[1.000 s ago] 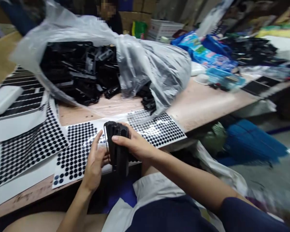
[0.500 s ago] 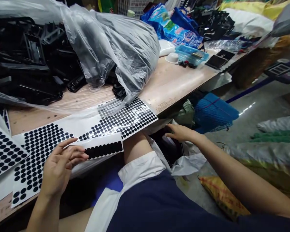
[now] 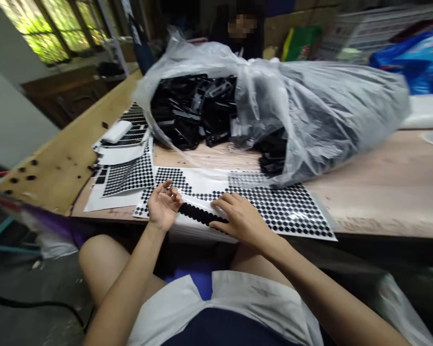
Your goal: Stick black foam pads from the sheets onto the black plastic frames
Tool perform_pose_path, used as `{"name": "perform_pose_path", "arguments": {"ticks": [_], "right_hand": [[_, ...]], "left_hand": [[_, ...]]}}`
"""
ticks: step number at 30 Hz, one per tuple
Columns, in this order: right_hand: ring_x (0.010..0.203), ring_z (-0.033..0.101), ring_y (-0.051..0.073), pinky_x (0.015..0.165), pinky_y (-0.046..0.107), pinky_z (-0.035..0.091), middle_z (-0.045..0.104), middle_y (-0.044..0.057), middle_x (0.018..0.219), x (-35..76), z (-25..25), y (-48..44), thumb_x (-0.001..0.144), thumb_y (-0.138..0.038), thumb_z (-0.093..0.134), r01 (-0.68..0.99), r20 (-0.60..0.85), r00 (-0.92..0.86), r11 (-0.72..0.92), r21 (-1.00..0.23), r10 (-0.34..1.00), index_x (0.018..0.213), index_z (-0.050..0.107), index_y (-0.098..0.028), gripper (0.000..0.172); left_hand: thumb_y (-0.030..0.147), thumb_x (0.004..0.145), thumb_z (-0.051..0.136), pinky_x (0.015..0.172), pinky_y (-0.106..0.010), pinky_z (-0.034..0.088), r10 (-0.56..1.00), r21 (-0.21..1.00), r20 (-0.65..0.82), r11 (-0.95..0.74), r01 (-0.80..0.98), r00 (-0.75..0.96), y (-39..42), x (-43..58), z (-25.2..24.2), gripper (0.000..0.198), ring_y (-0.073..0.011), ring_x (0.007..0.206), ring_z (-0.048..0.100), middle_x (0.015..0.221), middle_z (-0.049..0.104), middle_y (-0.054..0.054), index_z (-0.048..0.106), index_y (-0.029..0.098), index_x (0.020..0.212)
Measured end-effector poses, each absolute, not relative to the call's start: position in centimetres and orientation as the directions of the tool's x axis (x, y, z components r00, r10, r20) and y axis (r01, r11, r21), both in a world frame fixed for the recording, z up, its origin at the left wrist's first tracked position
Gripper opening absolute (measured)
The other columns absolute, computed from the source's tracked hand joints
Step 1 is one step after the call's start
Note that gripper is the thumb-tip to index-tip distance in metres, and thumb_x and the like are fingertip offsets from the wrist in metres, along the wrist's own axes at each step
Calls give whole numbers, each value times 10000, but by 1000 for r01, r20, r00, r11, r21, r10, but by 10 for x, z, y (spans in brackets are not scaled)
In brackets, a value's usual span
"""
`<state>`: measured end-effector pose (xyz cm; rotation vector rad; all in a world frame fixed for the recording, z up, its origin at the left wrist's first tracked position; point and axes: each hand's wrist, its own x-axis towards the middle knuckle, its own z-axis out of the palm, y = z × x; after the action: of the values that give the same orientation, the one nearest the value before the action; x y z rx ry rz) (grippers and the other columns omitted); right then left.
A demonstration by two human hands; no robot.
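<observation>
A white strip with a row of black round stickers (image 3: 198,214) lies along the table's front edge, over larger sheets of black dots (image 3: 292,206). At the strip's left end is my left hand (image 3: 164,205), palm turned partly up, fingers loosely bent and apart. My right hand (image 3: 240,218) reaches over the strip's right end, with its thumb at the lower edge and its fingers at the upper one, a gap between them. Whether either hand grips the strip is hard to see. Just behind lies a translucent plastic bag (image 3: 332,110) spilling black plastic parts (image 3: 191,115).
More dotted sheets (image 3: 130,173) are stacked at the left, with a small white block (image 3: 118,131) on top. A wooden board (image 3: 50,158) borders the table's left side. Blue packaging (image 3: 418,62) stands at the back right. Another person (image 3: 238,36) is behind the bag.
My right hand has come up from the dark bag below the table to the strip. The view has swung left. My left hand stays by the strip's left end.
</observation>
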<state>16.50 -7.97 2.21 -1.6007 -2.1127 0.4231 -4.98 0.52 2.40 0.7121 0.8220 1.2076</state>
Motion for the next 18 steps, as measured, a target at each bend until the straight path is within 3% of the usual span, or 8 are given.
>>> {"name": "perform_pose_path", "arguments": {"ticks": [3, 5, 7, 9, 11, 14, 18], "right_hand": [[974, 649, 365, 865, 513, 505, 704, 160, 1067, 161, 18, -75, 822, -300, 764, 786, 177, -232, 292, -545, 956, 1107, 735, -193, 305], [947, 674, 334, 826, 469, 524, 721, 143, 1064, 164, 23, -80, 843, -267, 705, 748, 177, -225, 286, -598, 958, 1103, 740, -198, 272], [894, 702, 287, 787, 410, 541, 758, 100, 1019, 167, 32, -88, 864, -273, 663, 700, 169, -228, 282, -656, 959, 1048, 758, -219, 214], [834, 720, 251, 752, 365, 550, 786, 59, 942, 169, 43, -97, 882, -347, 660, 624, 139, -250, 269, -734, 958, 1005, 776, -232, 204], [784, 722, 238, 711, 343, 546, 786, 48, 864, 173, 54, -105, 872, -448, 680, 509, 93, -270, 225, -831, 958, 1025, 788, -214, 300], [703, 684, 214, 639, 321, 504, 745, 35, 756, 180, 64, -114, 839, -523, 703, 377, 73, -275, 177, -909, 959, 1089, 789, -172, 440], [736, 689, 206, 673, 319, 509, 758, 35, 792, 191, 70, -121, 846, -545, 692, 337, 100, -277, 194, -921, 956, 1117, 791, -180, 466]], "left_hand": [[499, 851, 672, 732, -272, 551, 997, 875, -65, 72, -478, 31, 1, -69, 30, 306, -123, 711, 634, 740, 608, 20, 641, 205, 928], [442, 772, 801, 926, -322, 530, 1000, 912, -2, 7, -411, 13, -8, -79, 37, 338, -165, 950, 669, 924, 685, -17, 679, 215, 991], [288, 605, 937, 1103, -371, 426, 995, 963, 49, -24, -268, 87, -21, -86, 44, 503, -236, 1241, 594, 1177, 703, -61, 725, 227, 1057], [196, 521, 967, 1189, -409, 326, 963, 997, 80, -81, -8, 256, -34, -90, 52, 638, -289, 1395, 485, 1333, 668, -78, 752, 252, 1119], [245, 596, 943, 1170, -425, 349, 911, 959, 94, -191, 210, 401, -44, -91, 58, 576, -296, 1337, 541, 1286, 697, -82, 761, 265, 1143], [366, 698, 888, 901, -362, 520, 901, 952, 105, -214, 220, 420, -55, -88, 65, 444, -239, 931, 680, 959, 743, -63, 765, 227, 1101], [482, 698, 874, 592, -244, 418, 948, 974, 120, -170, 150, 294, -60, -78, 67, 356, -121, 590, 481, 635, 555, 25, 677, 188, 731]]}}
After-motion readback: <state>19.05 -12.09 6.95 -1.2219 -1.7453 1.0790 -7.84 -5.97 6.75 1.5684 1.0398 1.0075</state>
